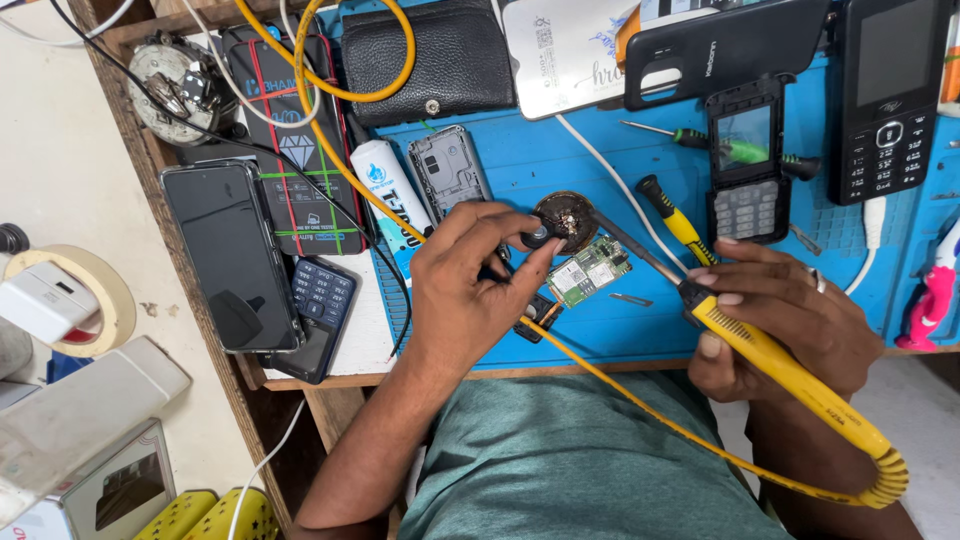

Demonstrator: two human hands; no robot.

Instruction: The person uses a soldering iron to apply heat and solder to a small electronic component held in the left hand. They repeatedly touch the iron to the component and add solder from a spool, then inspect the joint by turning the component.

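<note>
soldering at a blue mat [600,150]; small part under the left fingertips is hard to make out.
left hand [465,290] pinches it beside the round tin [565,218]; right hand [790,320] is closed around the yellow soldering iron [770,360], its tip near the circuit board [588,270].

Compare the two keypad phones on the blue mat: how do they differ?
The middle keypad phone has its front cover off, showing bare grey keys and a reflecting screen; the right keypad phone is whole, black, with a dark screen. The middle one looks smaller. A green screwdriver crosses only the middle one. Both lie face up.
</note>
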